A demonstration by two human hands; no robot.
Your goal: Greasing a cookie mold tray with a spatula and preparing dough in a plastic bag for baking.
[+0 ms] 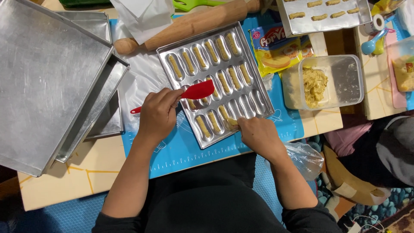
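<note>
— Spatula (196, 92), red: where is it?

— In my left hand (157, 115), clamped round the handle. The blade lies over the middle of the mould tray (254, 69), which sits tilted on the blue mat (284, 125) on the counter (64, 181).

— And your right hand (258, 134)?

— Its fingers are pinched together at the tray's near edge, pressing on a dough finger (227, 117) in one of the hollows. Most hollows hold dough; a few on the right side are bare metal.

— What lies around?

— A rolling pin (189, 25) just beyond the tray, touching its far corner. Left of me, stacked flat trays (47, 82). To the right, a clear tub (340, 82) with a lump of dough (315, 84) inside, and a yellow packet (276, 49) between tub and mould tray. Farther back, another tray (327, 17) with shaped pieces on it. A clear plastic bag (306, 157) hangs by my right wrist, off the counter's edge.
</note>
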